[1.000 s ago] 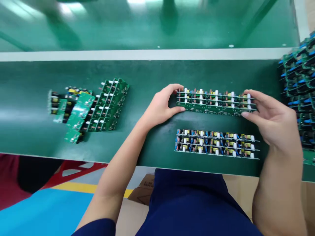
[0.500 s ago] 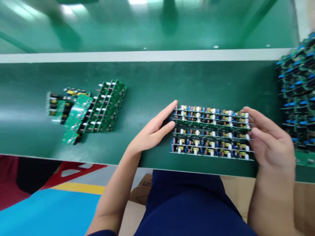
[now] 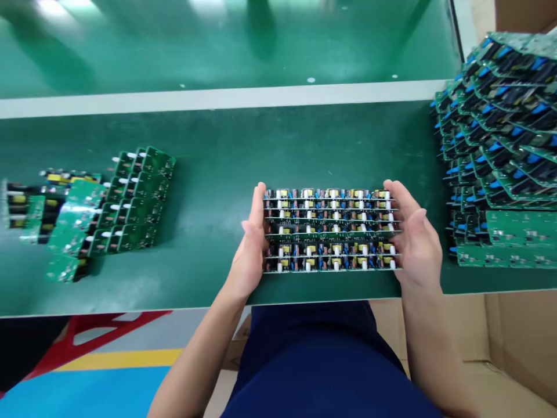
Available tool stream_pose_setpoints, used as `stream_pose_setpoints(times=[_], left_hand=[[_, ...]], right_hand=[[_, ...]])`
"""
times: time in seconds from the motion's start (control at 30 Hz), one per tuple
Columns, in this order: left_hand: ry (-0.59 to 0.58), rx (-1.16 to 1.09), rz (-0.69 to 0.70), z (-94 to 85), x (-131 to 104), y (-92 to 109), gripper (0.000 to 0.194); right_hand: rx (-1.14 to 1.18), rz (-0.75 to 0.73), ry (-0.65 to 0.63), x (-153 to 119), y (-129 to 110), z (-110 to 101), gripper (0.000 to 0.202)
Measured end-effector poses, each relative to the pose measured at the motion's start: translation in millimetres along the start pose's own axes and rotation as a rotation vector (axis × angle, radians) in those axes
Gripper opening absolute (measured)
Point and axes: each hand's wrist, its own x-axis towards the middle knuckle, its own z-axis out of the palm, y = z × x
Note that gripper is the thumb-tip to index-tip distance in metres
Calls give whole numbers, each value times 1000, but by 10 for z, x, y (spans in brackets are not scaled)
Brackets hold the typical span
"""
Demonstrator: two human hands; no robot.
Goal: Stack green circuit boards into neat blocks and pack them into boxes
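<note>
Several circuit boards [image 3: 331, 232] stand on edge in a row on the green worktop in front of me, their white, yellow and blue components showing. My left hand [image 3: 251, 249] presses its palm and fingers against the left ends of these boards. On the opposite side, my right hand [image 3: 415, 244] wraps the right ends, with its thumb raised. The boards are clasped between both hands and lie nearly level with one another. A small gap runs between the lower two boards and the others. Some fingertips are hidden behind the board ends.
A tall pile of circuit boards with blue parts [image 3: 500, 139] stands on the right. Several more boards [image 3: 134, 197] lean at the left, beside a loose heap [image 3: 72, 215]. A white strip [image 3: 217, 100] runs along the back of the green worktop [image 3: 209, 174]. Cardboard [image 3: 522, 337] lies below right.
My left hand has flattened against the board ends, and my right hand has closed in on the other side. The boards now line up more evenly. The view has shifted to the right.
</note>
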Motion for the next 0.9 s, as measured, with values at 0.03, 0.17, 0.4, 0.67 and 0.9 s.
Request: stream_pose_setpoints(times=[0.03, 0.17, 0.4, 0.67, 0.9], left_hand=[[4, 1, -3, 5, -15, 0, 66], [37, 4, -3, 39, -92, -5, 65], [36, -91, -36, 72, -176, 12, 64], [83, -38, 31, 89, -185, -43, 62], [211, 12, 77, 172, -203, -2, 56]], right_hand=[[8, -2, -3, -3, -3, -1, 50], [38, 28, -21, -23, -13, -8, 51], [86, 64, -17, -51, -10, -24, 54], [71, 40, -6, -86, 27, -45, 49], [21, -6, 53, -111, 15, -23, 41]])
